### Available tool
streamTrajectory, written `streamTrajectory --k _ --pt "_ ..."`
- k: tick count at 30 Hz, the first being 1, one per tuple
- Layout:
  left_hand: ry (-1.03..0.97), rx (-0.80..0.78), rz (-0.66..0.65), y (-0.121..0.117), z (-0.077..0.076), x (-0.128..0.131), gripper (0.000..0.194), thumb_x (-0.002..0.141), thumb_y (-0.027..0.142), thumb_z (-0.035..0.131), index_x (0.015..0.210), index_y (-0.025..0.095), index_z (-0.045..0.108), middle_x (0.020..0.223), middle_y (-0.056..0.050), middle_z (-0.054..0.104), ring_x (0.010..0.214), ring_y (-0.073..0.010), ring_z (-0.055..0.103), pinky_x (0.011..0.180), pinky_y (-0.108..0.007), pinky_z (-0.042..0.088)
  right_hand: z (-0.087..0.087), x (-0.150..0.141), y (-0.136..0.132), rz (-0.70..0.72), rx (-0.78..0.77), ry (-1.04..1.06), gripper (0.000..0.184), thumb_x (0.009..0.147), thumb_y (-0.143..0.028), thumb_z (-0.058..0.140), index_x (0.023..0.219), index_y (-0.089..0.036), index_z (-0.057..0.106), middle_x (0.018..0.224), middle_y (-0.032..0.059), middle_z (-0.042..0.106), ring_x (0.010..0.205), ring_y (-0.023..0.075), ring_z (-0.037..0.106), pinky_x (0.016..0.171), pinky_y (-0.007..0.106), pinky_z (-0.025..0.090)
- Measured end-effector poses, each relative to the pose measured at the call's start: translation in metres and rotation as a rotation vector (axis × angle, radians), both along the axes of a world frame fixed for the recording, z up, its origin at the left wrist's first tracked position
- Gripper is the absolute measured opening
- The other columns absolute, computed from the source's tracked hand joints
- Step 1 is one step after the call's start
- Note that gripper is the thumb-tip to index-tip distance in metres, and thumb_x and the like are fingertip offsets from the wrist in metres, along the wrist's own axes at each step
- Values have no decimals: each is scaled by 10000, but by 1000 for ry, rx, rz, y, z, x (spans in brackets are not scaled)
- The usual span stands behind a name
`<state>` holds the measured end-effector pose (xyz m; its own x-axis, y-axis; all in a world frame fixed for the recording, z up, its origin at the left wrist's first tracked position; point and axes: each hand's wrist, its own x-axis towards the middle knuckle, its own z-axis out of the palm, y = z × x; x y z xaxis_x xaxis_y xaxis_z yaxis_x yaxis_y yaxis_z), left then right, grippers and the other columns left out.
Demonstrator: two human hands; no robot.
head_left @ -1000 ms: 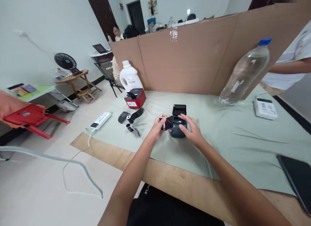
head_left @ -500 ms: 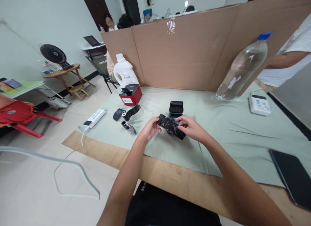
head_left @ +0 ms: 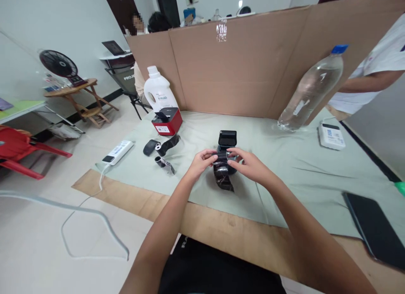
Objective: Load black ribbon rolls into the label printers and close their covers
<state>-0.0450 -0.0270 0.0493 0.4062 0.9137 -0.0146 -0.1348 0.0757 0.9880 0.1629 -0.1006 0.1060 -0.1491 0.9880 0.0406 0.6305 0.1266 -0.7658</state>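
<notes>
Between my two hands is a roll of black marble-patterned tape point(head_left: 220, 156), its loose strip hanging down toward the cloth. My left hand point(head_left: 201, 163) pinches the left end of the roll with thumb and fingers. At the right end, the fingers of my right hand point(head_left: 246, 162) grip it too. Just behind and below the roll stands a small black device, probably a label printer, with its lid point(head_left: 227, 138) raised; its body is mostly hidden by my hands and the roll. To the left lie a black roll with a curled strip point(head_left: 167, 145) and a smaller, partly unwound roll point(head_left: 163, 163).
A dark rounded object point(head_left: 151, 147), a red-and-black box point(head_left: 169, 122) and a white jug point(head_left: 160, 93) stand left. A cardboard panel point(head_left: 234, 74) closes the back. A leaning water bottle point(head_left: 311, 93), white device point(head_left: 331, 136) and phone point(head_left: 373, 224) are right. A power strip point(head_left: 118, 152) lies left.
The tape roll has been turned, so its strip now hangs down toward me instead of stretching across between my hands. My left hand has moved right, closer to my right hand.
</notes>
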Motion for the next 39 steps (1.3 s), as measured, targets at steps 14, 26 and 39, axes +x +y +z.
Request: streamTrajectory --k 14,26,39 --pt "50 70 149 -7 -20 13 752 718 353 858 1362 181 510 960 -31 671 620 -65 569 632 -212 465 -2 0 79 -116 -13 -302 262 854 -145 651 1112 -155 690 1054 108 751 944 229 685 805 304 483" --pt "347 240 41 -19 -11 10 580 851 374 689 1384 197 541 684 48 640 556 -109 505 613 -232 420 -20 6 78 -115 75 -443 268 865 -128 596 1107 -188 696 1090 152 697 1124 321 577 926 414 476" --pt "404 248 56 -17 -16 9 595 844 366 700 1391 195 540 640 46 661 576 -142 579 653 -253 448 -39 -7 80 -390 163 -444 346 830 -234 667 1161 -174 587 1159 175 548 1163 363 470 971 496 465"
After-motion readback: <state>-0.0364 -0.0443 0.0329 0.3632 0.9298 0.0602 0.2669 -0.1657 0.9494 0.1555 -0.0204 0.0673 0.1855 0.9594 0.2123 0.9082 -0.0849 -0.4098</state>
